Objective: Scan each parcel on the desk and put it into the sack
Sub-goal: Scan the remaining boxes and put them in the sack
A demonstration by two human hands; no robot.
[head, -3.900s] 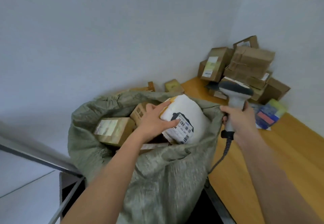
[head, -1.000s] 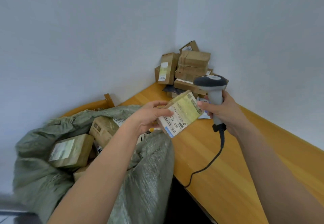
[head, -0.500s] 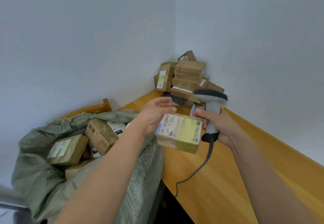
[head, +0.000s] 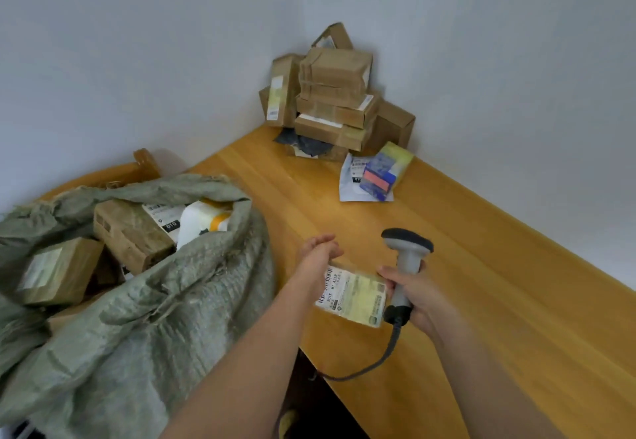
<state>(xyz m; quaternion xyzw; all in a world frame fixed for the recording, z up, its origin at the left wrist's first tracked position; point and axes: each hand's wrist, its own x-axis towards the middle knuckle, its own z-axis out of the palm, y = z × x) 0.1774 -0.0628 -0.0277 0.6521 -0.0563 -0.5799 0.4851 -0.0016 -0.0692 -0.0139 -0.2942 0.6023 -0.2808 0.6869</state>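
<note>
Parcel (head: 351, 296) has dropped to lower centre by the desk (head: 516, 283) edge, left hand (head: 318, 253) now spread off it, right hand (head: 418, 296) gripping scanner (head: 407, 256) — prob fumbled, needs re-grab before sack (head: 165, 301).

We see a honey-yellow wooden desk (head: 481, 283) with fine lengthwise grain, set against pale grey-white walls (head: 155, 43). The sack (head: 165, 318) is a dull grey-green weave. The stacked boxes (head: 335, 94) in the corner are plain cardboard brown with white labels, above a dark grey bag (head: 303, 142). Nearby lies a yellow packet (head: 385, 173) printed in blue with a red patch, on a white mailer (head: 349, 180). The held parcel (head: 354, 296) has a white, yellow-tinged label with black barcode stripes. The scanner (head: 407, 263) is light grey with a dark grey head and cable.
</note>
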